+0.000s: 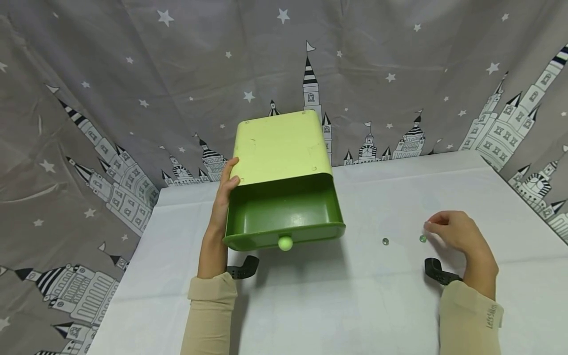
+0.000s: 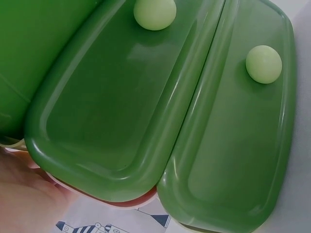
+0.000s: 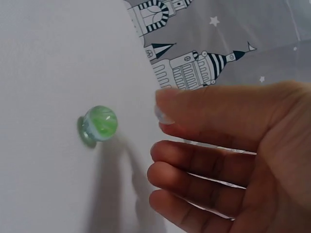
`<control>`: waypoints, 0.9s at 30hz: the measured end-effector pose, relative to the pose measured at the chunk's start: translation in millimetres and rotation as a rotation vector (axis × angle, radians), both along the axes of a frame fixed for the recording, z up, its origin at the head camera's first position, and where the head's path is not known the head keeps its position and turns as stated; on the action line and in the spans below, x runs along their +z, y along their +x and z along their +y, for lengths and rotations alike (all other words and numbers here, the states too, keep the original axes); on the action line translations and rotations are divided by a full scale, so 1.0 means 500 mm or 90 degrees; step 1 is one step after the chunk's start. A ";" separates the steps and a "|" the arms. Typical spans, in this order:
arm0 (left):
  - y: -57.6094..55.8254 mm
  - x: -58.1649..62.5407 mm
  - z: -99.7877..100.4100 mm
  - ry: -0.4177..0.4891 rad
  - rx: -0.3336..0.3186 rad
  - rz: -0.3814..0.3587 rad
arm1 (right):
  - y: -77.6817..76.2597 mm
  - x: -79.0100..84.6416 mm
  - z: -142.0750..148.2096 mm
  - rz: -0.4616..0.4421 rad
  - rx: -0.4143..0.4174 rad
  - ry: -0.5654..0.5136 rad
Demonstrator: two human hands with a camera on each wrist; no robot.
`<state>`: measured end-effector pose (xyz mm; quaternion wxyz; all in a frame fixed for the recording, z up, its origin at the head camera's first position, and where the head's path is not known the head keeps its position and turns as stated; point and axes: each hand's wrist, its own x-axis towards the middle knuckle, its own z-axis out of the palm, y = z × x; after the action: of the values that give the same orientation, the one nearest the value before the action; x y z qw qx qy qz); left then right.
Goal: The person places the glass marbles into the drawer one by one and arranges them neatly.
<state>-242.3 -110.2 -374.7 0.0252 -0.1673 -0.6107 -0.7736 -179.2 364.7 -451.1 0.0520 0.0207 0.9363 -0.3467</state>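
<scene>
A small drawer box (image 1: 279,148) with a pale yellow-green shell stands on the white table. Its upper green drawer (image 1: 284,207) is pulled out, and its inside looks bare. My left hand (image 1: 222,202) holds the box by its left side, thumb and fingertips at the top edge. The left wrist view shows the lower drawer front (image 2: 223,131) with its round knob. At the right, my right hand (image 1: 457,231) pinches a small pale, glassy marble (image 3: 163,116), largely covered by thumb and finger. Just beside these fingertips lies a green-swirled glass marble (image 3: 100,123).
Another marble (image 1: 385,241) lies on the white tabletop (image 1: 355,301) between the box and my right hand. A grey curtain (image 1: 195,64) printed with castles and stars hangs behind the table and along its sides.
</scene>
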 end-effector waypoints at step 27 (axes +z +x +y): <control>0.001 0.002 0.003 0.019 -0.006 0.001 | 0.010 0.055 -0.045 0.160 -0.025 -0.061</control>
<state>-241.9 -108.9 -373.5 0.0243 -0.1702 -0.5981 -0.7827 -174.2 342.1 -423.6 -0.0718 -0.0073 0.9172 -0.3918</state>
